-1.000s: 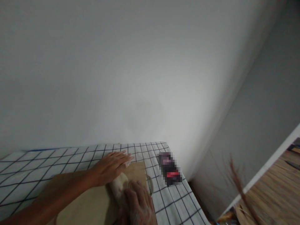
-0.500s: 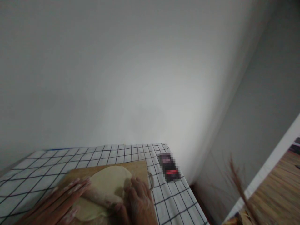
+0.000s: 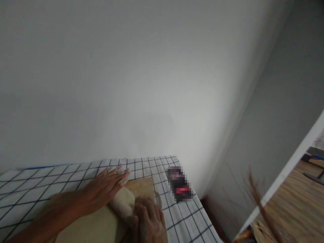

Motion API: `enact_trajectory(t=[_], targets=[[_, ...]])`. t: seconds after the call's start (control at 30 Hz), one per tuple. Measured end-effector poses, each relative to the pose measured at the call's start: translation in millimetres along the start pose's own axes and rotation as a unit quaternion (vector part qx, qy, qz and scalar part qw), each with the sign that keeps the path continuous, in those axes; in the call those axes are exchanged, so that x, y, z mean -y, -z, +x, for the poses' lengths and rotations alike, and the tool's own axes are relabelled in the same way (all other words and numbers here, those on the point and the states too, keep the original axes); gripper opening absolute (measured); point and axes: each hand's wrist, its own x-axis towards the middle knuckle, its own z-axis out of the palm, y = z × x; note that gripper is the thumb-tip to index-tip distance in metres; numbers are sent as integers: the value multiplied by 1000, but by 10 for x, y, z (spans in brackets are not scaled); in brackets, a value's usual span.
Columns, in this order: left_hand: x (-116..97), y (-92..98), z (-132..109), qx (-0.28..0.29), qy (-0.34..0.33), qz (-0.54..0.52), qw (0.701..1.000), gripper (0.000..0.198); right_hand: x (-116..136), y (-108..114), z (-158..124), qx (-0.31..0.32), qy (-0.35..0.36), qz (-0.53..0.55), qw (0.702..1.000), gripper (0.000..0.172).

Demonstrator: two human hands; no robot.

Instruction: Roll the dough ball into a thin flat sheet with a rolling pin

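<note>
A flat sheet of pale dough [image 3: 88,226] lies on a wooden board [image 3: 143,185]. Across it, at a slant, is a floury rolling pin [image 3: 120,208], with some dough showing beyond it. My left hand [image 3: 111,182] rests over the pin's far end, flat, its floury fingers stretched out and pointing up and right. At the near end, my right hand [image 3: 150,217] has its fingers curled round the pin; that end is hidden under the hand.
A white cloth with dark checks [image 3: 182,219] covers the table. Beside the board's right edge is a clear, round-rimmed item [image 3: 158,199], partly hidden. A dark pixelated object [image 3: 179,185] lies farther right. Dried stems [image 3: 258,195] stand off the table's right side, near a wall.
My left hand has moved forward and right, swinging the pin's left end away from me. My right hand stays near the board's right side. The view has shifted slightly.
</note>
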Motion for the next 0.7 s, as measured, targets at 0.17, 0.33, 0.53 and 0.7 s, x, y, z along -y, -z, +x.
enact_trajectory(t=[0.17, 0.33, 0.53, 0.7], targets=[[6, -167, 606, 83, -35, -43, 995, 43, -189, -200, -66, -28, -53, -52, 997, 32], [41, -144, 491, 106, -2, -58, 993, 46, -152, -172, -73, -79, -52, -35, 995, 31], [45, 152, -476, 79, 23, 5, 997, 52, 100, 275, 4, 71, -9, -15, 997, 39], [-249, 436, -1121, 25, 51, 43, 997, 51, 193, 397, 41, 116, 2, -30, 993, 40]])
